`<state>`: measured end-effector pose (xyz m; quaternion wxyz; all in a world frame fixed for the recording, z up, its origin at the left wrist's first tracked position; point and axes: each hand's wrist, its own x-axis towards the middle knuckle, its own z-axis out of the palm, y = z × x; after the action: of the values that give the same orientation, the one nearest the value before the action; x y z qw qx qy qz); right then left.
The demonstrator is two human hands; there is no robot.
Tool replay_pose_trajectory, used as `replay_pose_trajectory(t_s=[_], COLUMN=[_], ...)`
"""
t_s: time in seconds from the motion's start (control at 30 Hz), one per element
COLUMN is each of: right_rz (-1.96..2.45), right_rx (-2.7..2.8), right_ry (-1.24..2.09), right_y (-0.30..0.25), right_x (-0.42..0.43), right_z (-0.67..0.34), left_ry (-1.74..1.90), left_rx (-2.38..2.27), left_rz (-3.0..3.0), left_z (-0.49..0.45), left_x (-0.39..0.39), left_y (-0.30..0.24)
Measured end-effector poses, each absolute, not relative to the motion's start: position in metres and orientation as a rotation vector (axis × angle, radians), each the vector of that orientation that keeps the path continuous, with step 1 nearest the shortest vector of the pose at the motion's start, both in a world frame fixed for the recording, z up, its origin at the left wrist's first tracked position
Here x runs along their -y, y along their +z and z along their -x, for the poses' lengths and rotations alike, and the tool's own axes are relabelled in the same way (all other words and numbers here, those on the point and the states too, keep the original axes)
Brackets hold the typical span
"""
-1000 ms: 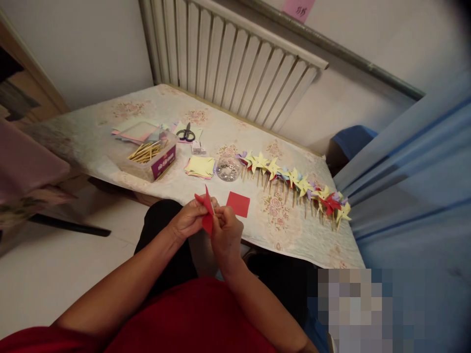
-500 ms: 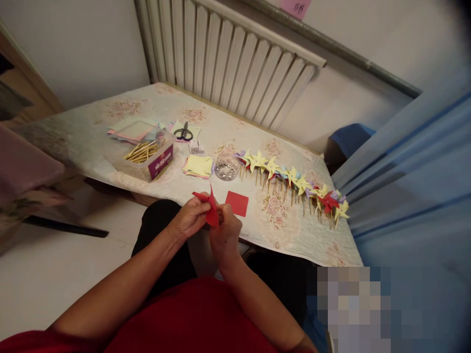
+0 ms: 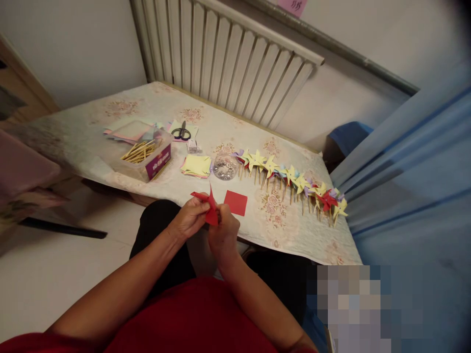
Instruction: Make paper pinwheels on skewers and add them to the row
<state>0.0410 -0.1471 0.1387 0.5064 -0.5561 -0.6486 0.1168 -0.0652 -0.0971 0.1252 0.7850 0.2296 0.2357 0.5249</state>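
Between my two hands, just past the table's front edge, is a piece of red paper (image 3: 211,214) with bent, pointed flaps. My left hand (image 3: 192,215) pinches it between thumb and fingers. From the other side, my right hand (image 3: 224,229) is closed at the paper's right edge; its fingertips are partly hidden. A flat red paper square (image 3: 236,202) lies on the table just beyond my right hand. Farther back are a stack of yellow and coloured paper (image 3: 196,165) and a clear round dish (image 3: 225,166) of small metallic pieces.
Finished paper pinwheels (image 3: 290,174) on sticks run in a row along the right. A clear plastic box (image 3: 138,169) of wooden sticks stands at left, with black-handled scissors (image 3: 181,132) behind. A radiator (image 3: 228,63) lines the wall; a blue curtain (image 3: 415,171) hangs at right.
The view has shifted very slightly. Both hands keep the same grip on the red paper, and nothing on the table has visibly moved.
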Motion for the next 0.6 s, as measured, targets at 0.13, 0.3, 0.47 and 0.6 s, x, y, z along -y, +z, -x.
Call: replay_pose_trajectory(t_s=[0.13, 0.3, 0.47, 0.6], right_rz=[1.334, 1.292, 1.273, 1.205], right_rx=[1.612, 1.699, 1.805, 1.855], right_ry=[0.264, 0.231, 0.119, 0.021], right_y=[0.137, 0.137, 0.141, 0.139], right_x=[0.148, 0.152, 0.155, 0.156], right_z=[-0.039, -0.035, -0.033, -0.032], left_ry=[1.099, 1.101, 1.133, 1.146], left_rx=[-0.482, -0.388, -0.342, -0.312], left_rz=[-0.525, -0.533, -0.535, -0.531], left_z=[0.067, 0.072, 0.075, 0.078], left_x=[0.098, 0.098, 0.099, 0.100], left_y=[0.125, 0.124, 0.125, 0.128])
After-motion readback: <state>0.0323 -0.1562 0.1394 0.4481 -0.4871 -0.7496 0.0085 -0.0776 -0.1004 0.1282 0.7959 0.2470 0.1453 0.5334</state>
